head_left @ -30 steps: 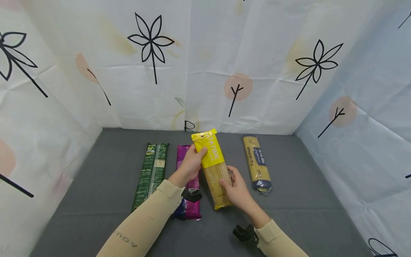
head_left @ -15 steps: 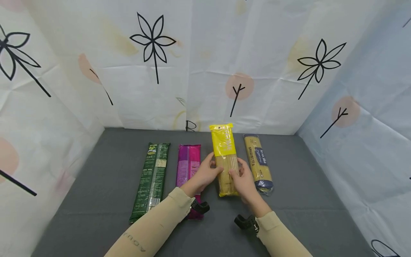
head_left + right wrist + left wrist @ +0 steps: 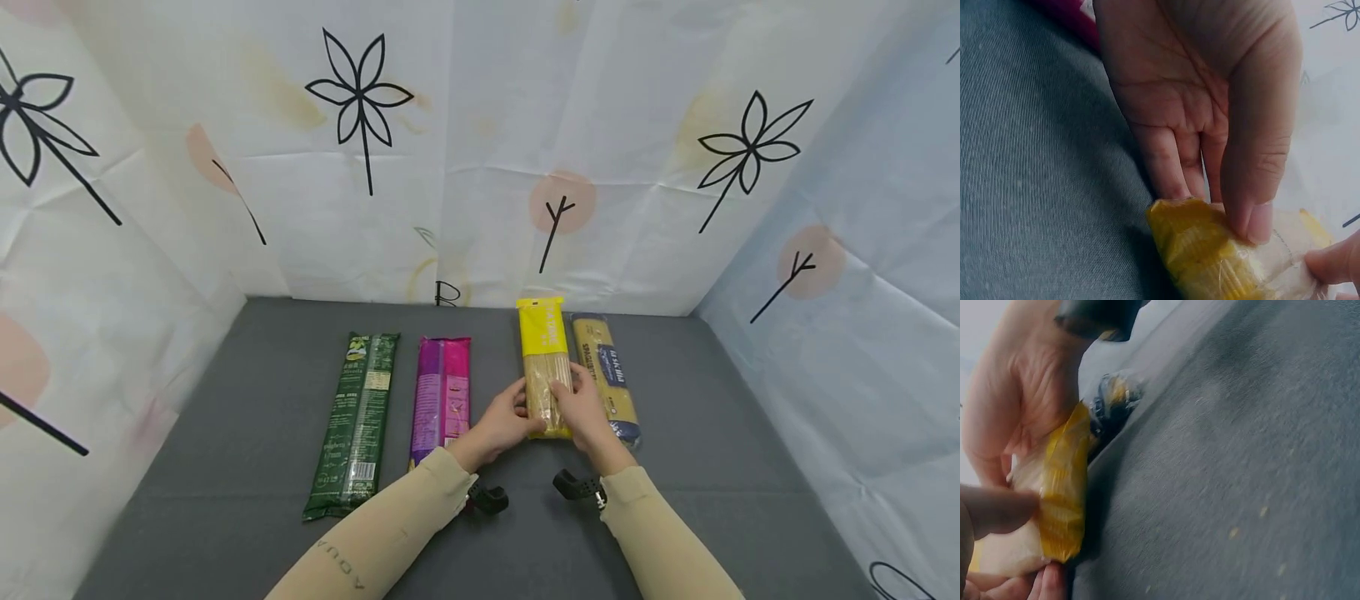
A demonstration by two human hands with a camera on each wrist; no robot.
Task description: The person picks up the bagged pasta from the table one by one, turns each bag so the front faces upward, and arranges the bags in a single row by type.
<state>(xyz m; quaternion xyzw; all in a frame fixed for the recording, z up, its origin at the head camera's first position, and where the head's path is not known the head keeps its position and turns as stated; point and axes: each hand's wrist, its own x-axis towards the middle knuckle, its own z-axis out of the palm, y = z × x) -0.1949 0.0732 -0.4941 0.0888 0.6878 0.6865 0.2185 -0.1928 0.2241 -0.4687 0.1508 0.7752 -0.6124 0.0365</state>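
Observation:
A yellow-topped spaghetti packet (image 3: 543, 329) with a clear lower half is held between both hands, right of the table's middle. My left hand (image 3: 501, 427) grips its near left edge, thumb on top and fingers beneath, as the left wrist view shows. On the opposite side my right hand (image 3: 587, 410) holds it, thumb over the front face. Close beside the right hand lies a blue-banded spaghetti packet (image 3: 609, 367), partly covered by that hand. The yellow crimped end (image 3: 1063, 494) points toward me. Whether the held packet touches the table cannot be told.
To the left lie a green spaghetti packet (image 3: 352, 425) and a purple-and-pink packet (image 3: 441, 392), its near end hidden by the left sleeve. The grey table (image 3: 187, 450) is bounded by printed cloth walls (image 3: 480, 150) at the back and sides.
Both hands carried the yellow packet rightward, from beside the purple packet to beside the blue-banded one. It has turned from slanted to nearly straight, and the left hand's grip has shifted to its near end.

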